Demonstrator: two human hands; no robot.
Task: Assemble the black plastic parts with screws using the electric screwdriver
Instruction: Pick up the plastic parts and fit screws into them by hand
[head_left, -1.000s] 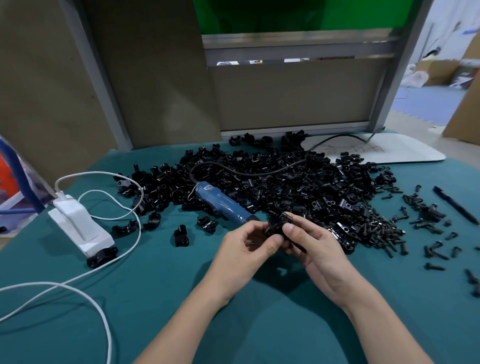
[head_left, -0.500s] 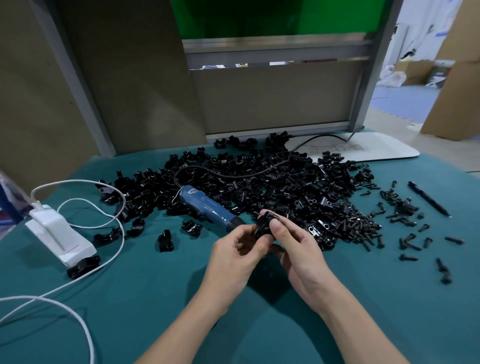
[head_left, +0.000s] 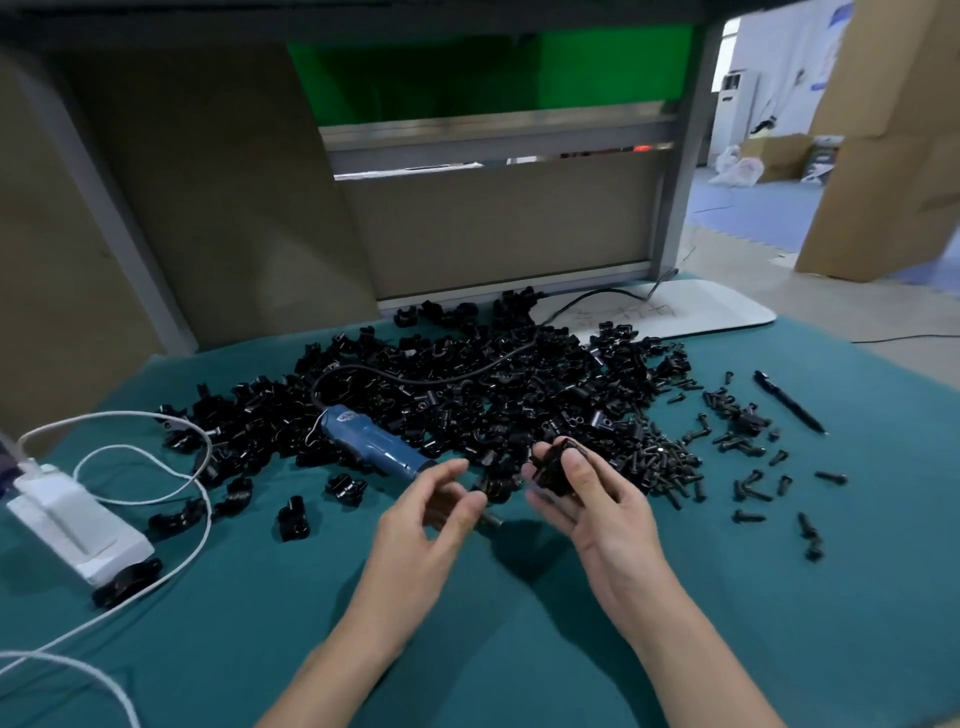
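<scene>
Right hand (head_left: 597, 514), centre frame: thumb and fingers curled round one black plastic part (head_left: 555, 467), held just above the cloth.
Left hand (head_left: 423, 525), beside it to the left: fingers loosely spread, gripping nothing visible.
Electric screwdriver (head_left: 371, 446), blue body: lying behind the left hand, tip towards it.
Heap of black parts (head_left: 493, 387): middle of frame.
Screws (head_left: 667, 465): heaped and scattered centre right.
Pen (head_left: 789, 402): right.
White charger (head_left: 72, 525) with cable (head_left: 171, 457): lower left.
Green table cloth (head_left: 519, 639): beneath all.
</scene>
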